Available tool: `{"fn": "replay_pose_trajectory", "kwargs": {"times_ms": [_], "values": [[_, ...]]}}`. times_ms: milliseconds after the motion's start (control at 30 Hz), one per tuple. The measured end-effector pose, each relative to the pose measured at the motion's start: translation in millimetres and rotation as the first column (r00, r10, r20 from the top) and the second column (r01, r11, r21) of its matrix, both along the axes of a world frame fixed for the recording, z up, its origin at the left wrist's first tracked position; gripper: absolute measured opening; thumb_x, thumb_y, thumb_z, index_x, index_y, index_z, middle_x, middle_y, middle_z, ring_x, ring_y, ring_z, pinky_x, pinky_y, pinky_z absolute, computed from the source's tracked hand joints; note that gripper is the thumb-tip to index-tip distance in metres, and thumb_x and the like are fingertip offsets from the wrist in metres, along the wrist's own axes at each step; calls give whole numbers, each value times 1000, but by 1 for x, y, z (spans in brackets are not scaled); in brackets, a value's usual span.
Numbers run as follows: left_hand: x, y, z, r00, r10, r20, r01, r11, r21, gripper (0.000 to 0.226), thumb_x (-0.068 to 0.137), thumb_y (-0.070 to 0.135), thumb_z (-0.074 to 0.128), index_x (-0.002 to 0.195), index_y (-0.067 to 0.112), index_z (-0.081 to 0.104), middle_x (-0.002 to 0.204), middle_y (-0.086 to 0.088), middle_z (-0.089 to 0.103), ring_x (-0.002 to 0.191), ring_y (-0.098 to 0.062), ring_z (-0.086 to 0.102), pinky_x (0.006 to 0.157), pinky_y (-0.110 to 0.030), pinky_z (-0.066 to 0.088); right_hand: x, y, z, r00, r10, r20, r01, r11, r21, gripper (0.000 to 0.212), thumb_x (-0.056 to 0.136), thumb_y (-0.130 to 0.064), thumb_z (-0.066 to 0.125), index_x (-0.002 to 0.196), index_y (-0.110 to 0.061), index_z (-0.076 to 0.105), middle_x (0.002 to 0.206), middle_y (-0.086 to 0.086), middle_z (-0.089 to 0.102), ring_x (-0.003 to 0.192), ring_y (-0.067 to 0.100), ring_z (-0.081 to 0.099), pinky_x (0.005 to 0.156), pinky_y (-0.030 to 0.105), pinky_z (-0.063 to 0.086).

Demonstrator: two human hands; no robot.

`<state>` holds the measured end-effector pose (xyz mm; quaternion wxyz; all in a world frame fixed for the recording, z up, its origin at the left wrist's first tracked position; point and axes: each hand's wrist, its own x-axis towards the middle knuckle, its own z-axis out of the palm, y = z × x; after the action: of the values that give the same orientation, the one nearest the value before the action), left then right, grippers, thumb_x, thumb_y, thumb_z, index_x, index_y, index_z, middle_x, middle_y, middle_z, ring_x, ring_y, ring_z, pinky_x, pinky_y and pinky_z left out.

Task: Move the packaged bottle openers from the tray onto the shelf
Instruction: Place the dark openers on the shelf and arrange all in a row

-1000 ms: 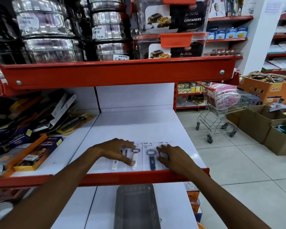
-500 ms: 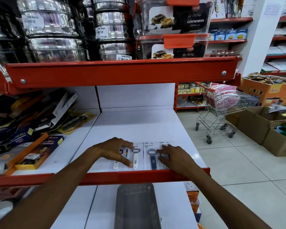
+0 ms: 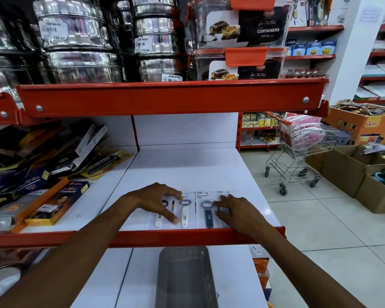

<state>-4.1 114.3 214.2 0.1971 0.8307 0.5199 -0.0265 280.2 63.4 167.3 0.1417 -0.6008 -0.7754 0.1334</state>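
Note:
Several packaged bottle openers lie flat in a row near the front of the white shelf (image 3: pixel 187 170). A white-handled opener (image 3: pixel 184 215) and a dark blue-handled opener (image 3: pixel 208 215) show between my hands. My left hand (image 3: pixel 153 202) rests with spread fingers on the left cards, thumb tip beside another white opener (image 3: pixel 158 221). My right hand (image 3: pixel 236 211) presses flat on the rightmost card, hiding most of it. A dark grey tray (image 3: pixel 183 278) sits on the lower shelf below, with nothing visible in it.
A red shelf lip (image 3: pixel 187 237) runs just in front of the openers. Boxed goods (image 3: pixel 53 203) crowd the shelf section to the left. Steel tins (image 3: pixel 76 41) and container boxes fill the shelf above. A shopping trolley (image 3: pixel 298 150) and cardboard boxes (image 3: pixel 347 167) stand in the aisle.
Both hands stay on the cards with only slight finger shifts. The view has tilted a little.

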Motion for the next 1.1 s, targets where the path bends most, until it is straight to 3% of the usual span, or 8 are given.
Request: {"fn": "replay_pose_trajectory", "kwargs": {"times_ms": [100,233,300,433,533,867,1100], "values": [[0,2,1,1000,-7,-12,7,1000,-4,105,42,90,63,134,39,52,153,11,41,139,-17,40,113,-39,36,0,0,0,1000,7,7,-7,1000,3,42,95,-45,44,134,-31,51,151,0,42,133,23,46,111,37,36],[6,2,-1,1000,28,4,-28,1000,7,88,62,75,71,137,36,47,154,10,40,140,-19,38,111,-39,37,-2,-1,4,1000,12,19,-12,1000,29,47,97,-45,40,142,-30,40,155,-4,33,144,20,28,117,38,25],[10,1,-3,998,45,34,-46,999,28,90,67,70,72,144,35,40,157,9,34,143,-19,34,112,-39,33,-10,-2,9,999,45,-8,-45,999,24,50,96,-49,39,143,-32,36,156,-6,30,146,19,25,118,40,22],[16,-2,-11,999,4,43,-5,1000,24,95,67,68,74,147,36,35,160,9,27,148,-16,24,117,-40,25,-25,-4,14,994,107,-30,-108,993,-39,53,92,-54,45,139,-30,44,152,-4,40,138,22,40,114,42,34],[16,-1,-14,999,-4,36,3,999,32,92,67,68,74,146,36,39,160,9,29,146,-17,27,116,-39,26,-27,-5,15,995,98,-19,-98,994,-49,52,91,-53,46,137,-30,47,150,-3,44,132,23,47,109,39,37],[12,5,-12,999,10,37,-11,1000,23,104,53,80,72,143,38,42,157,12,34,142,-18,34,113,-40,32,-28,-9,16,996,73,-45,-75,996,-44,49,92,-50,49,136,-29,48,147,-3,47,128,22,51,108,37,39],[12,0,-18,997,22,78,-25,999,41,92,64,68,76,144,36,42,158,10,33,142,-18,34,112,-38,31,-32,-10,17,997,72,2,-72,997,-32,51,92,-50,47,138,-28,47,151,-4,41,131,21,49,109,36,36]]}}
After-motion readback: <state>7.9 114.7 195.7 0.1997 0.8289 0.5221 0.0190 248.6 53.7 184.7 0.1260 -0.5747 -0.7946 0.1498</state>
